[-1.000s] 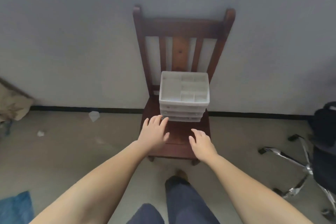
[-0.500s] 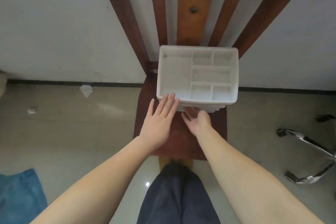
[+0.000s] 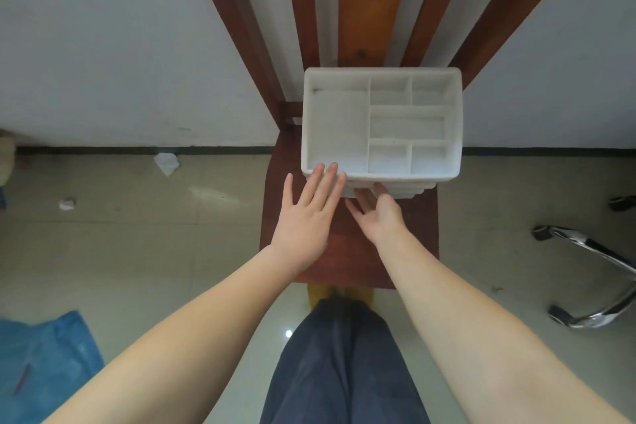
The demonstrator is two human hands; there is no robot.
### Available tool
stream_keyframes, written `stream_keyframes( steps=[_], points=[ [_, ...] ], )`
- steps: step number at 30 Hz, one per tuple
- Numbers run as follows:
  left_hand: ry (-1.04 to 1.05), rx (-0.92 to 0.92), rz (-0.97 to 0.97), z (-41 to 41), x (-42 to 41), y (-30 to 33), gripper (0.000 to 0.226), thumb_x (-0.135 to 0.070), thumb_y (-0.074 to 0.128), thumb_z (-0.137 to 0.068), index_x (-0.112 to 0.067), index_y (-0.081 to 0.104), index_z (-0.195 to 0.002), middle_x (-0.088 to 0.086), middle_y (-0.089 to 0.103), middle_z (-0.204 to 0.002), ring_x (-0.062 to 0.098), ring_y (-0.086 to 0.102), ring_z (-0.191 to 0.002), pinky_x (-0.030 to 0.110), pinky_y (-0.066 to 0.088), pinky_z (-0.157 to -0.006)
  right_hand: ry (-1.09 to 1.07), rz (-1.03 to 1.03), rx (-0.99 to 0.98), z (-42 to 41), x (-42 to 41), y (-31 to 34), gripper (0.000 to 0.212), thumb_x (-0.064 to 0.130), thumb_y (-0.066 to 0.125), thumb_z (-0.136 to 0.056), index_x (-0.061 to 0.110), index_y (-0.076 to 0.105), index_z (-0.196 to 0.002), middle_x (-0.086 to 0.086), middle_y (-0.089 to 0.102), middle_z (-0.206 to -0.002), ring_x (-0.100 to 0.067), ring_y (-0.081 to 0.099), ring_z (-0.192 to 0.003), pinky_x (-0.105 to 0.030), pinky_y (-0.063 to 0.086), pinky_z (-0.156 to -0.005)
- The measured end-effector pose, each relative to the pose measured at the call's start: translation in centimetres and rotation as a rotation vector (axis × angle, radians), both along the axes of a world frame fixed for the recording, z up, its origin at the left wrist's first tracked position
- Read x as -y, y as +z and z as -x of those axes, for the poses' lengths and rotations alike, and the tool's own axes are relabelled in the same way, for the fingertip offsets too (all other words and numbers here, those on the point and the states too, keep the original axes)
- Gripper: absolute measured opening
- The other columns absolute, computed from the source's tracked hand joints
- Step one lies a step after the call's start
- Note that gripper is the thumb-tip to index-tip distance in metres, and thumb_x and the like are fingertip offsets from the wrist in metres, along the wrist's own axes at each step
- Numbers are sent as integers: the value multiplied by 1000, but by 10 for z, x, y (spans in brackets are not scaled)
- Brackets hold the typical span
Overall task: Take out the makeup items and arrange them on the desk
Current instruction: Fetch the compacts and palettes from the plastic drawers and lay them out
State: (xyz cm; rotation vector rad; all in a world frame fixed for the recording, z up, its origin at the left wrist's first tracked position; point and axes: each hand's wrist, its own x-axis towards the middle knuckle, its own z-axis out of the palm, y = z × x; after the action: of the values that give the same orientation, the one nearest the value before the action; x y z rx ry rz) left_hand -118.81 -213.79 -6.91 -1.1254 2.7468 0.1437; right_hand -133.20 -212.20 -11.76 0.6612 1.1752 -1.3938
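A white plastic organizer [image 3: 380,175] with several top compartments and drawers below stands on the seat of a dark wooden chair [image 3: 347,251]. All its top compartments hold nothing. My left hand [image 3: 308,217] lies flat, fingers apart, fingertips touching the organizer's front left rim. Palm up, my right hand [image 3: 377,213] has its fingers tucked under the front of a drawer; whether it grips the drawer is hidden. No makeup items are visible.
The chair backs onto a grey wall. A chrome office-chair base [image 3: 595,272] stands on the tiled floor at the right. A blue cloth [image 3: 41,365] lies at the lower left, and crumpled paper scraps [image 3: 167,162] lie near the skirting.
I have moved much closer to the chair. Both hands went forward from above the seat to the organizer's front; the left fingertips now touch its rim.
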Motion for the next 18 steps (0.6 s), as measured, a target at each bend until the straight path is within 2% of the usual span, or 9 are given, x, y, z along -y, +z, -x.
stream_keyframes(
  steps=[4,8,10,12,15,17,18],
  points=[
    [18,26,-4,1,0,0,85,-4,56,-74,-10,17,-149,9,21,-156,27,18,-144,60,21,-109,-4,26,29,6,0,-1,8,10,51,-93,7,54,-100,-12,58,-110,-24,54,-115,-47,45,-92],
    [21,82,-74,2,-1,6,79,-6,37,-88,-14,-13,-148,6,-10,-158,25,-11,-145,57,-1,-113,8,29,33,5,-5,-4,14,-1,42,-90,4,54,-97,-15,54,-120,-25,55,-114,-51,44,-92],
    [22,113,-78,3,-1,10,77,-7,33,-90,-14,-20,-146,6,-17,-157,24,-17,-144,57,-5,-113,28,-9,23,0,-13,-6,27,-9,30,-87,3,53,-95,-17,53,-124,-26,54,-113,-52,42,-92],
    [20,127,-80,4,-1,12,77,-7,31,-91,-14,-24,-144,6,-20,-156,25,-20,-143,57,-5,-113,34,-37,33,-4,-27,-8,41,-15,21,-81,3,51,-104,-18,51,-128,-27,53,-114,-52,41,-95],
    [15,133,-87,4,-1,13,79,-7,31,-90,-14,-28,-141,6,-23,-156,25,-22,-143,57,-6,-113,67,-99,51,-15,-50,-10,51,-16,18,-80,1,45,-120,-20,48,-126,-29,52,-117,-52,40,-97],
    [24,117,-93,4,-1,13,81,-5,32,-89,-15,-30,-141,7,-24,-155,25,-23,-142,57,-7,-112,107,-119,59,-23,-69,-9,66,-17,16,-80,5,31,-140,-21,46,-126,-29,51,-115,-51,38,-100],
    [29,109,-94,4,-1,13,82,-5,33,-89,-15,-30,-140,7,-25,-155,25,-24,-142,57,-8,-112,124,-123,65,-27,-78,-10,69,-17,17,-80,8,27,-144,-20,48,-125,-28,51,-114,-51,38,-99]
  ],
)
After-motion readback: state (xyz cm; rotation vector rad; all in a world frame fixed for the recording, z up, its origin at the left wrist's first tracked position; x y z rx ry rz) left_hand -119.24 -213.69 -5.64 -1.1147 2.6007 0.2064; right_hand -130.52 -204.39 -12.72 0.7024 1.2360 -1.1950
